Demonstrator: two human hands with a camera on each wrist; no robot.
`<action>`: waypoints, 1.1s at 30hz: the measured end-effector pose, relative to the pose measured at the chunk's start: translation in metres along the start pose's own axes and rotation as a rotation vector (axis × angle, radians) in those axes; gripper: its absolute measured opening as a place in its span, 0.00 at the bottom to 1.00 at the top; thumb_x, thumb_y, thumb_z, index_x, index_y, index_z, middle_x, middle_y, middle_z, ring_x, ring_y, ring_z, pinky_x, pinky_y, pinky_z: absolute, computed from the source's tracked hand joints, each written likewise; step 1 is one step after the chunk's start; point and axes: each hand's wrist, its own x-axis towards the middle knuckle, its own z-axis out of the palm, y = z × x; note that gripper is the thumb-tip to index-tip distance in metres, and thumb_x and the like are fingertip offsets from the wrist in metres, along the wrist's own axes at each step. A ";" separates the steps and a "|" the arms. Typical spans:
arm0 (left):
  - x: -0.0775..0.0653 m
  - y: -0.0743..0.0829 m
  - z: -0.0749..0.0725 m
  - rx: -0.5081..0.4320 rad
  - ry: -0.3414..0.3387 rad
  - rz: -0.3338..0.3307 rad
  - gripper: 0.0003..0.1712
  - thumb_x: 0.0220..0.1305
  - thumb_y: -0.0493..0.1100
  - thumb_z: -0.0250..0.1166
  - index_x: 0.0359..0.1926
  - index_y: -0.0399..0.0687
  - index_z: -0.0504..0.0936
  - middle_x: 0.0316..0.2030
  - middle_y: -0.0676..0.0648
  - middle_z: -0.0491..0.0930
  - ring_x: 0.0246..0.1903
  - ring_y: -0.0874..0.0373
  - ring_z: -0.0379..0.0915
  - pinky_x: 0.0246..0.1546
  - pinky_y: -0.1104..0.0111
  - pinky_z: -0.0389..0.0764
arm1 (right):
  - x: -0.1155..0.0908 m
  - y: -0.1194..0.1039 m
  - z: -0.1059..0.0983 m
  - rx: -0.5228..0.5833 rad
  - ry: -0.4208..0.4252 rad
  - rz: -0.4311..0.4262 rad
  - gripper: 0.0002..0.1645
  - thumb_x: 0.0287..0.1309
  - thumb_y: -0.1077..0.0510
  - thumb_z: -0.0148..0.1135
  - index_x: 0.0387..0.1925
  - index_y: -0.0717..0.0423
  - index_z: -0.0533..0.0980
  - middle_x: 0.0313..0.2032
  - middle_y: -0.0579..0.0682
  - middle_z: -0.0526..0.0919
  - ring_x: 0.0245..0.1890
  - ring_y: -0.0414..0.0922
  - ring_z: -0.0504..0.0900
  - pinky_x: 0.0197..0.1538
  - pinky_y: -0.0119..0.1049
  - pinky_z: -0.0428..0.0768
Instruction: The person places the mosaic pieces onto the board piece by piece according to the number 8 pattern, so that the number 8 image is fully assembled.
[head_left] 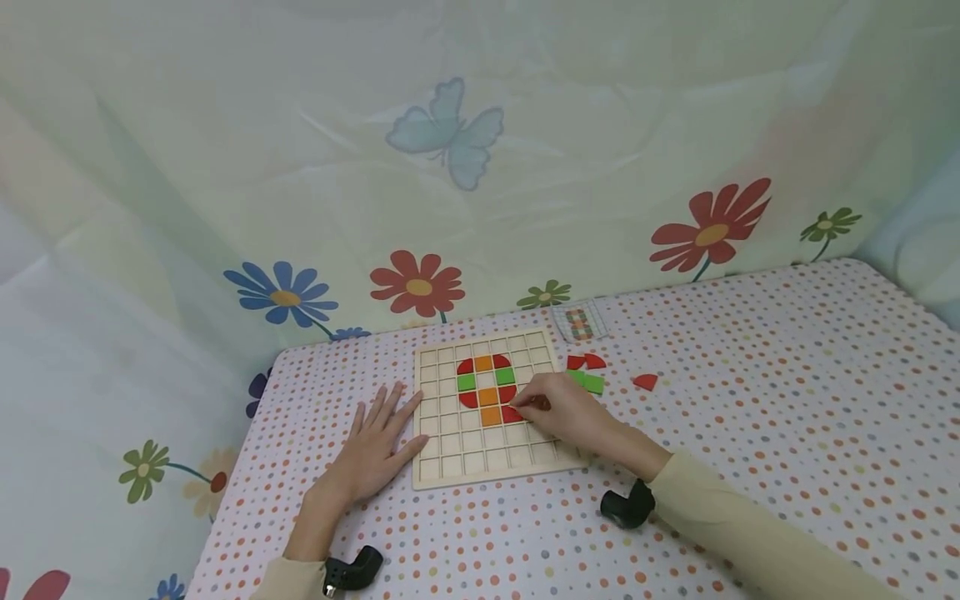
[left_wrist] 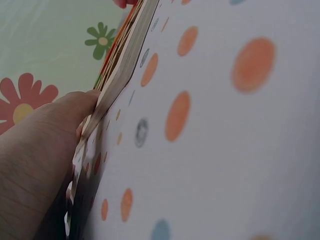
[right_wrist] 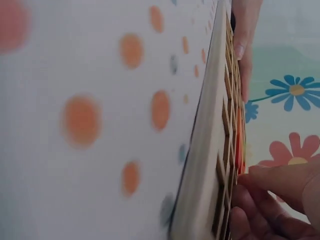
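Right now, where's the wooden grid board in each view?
Head: wooden grid board just below centre, left hand at its left edge, right hand over its right side.
Left wrist: slanting pale edge, upper left, beside the left hand.
Right wrist: steep pale band right of centre, reaching the bottom; right hand at its lower right.
Shared landmark: dotted tablecloth, in all three.

The left hand (head_left: 371, 458) lies palm down with its fingers straight and spread, the thumb angled out, its bare left wrist (head_left: 317, 525) running back into a long cream fabric sleeve (head_left: 288, 581). The right arm, in a matching cream sleeve (head_left: 727, 517), slants inward; its right hand (head_left: 564, 407) pinches thumb against index fingertip, the remaining fingers curled.
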 end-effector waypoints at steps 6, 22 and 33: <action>0.002 0.000 0.001 0.005 0.011 0.012 0.42 0.78 0.66 0.52 0.84 0.56 0.55 0.84 0.43 0.43 0.83 0.43 0.31 0.80 0.41 0.33 | -0.017 0.019 -0.026 -0.062 0.116 -0.001 0.07 0.61 0.69 0.72 0.40 0.58 0.89 0.38 0.47 0.85 0.36 0.42 0.78 0.38 0.34 0.78; -0.001 -0.001 -0.001 0.006 0.019 -0.007 0.42 0.77 0.64 0.53 0.83 0.54 0.57 0.84 0.42 0.44 0.83 0.42 0.32 0.80 0.40 0.35 | -0.058 0.090 -0.101 -0.183 0.123 0.203 0.16 0.54 0.66 0.78 0.45 0.66 0.87 0.42 0.59 0.86 0.35 0.48 0.82 0.35 0.35 0.81; 0.001 0.000 0.001 0.018 0.016 0.000 0.42 0.77 0.64 0.53 0.84 0.54 0.56 0.84 0.42 0.44 0.83 0.42 0.32 0.80 0.41 0.34 | -0.059 0.088 -0.102 -0.178 0.157 0.215 0.13 0.50 0.67 0.81 0.39 0.64 0.89 0.36 0.55 0.88 0.34 0.47 0.82 0.33 0.32 0.78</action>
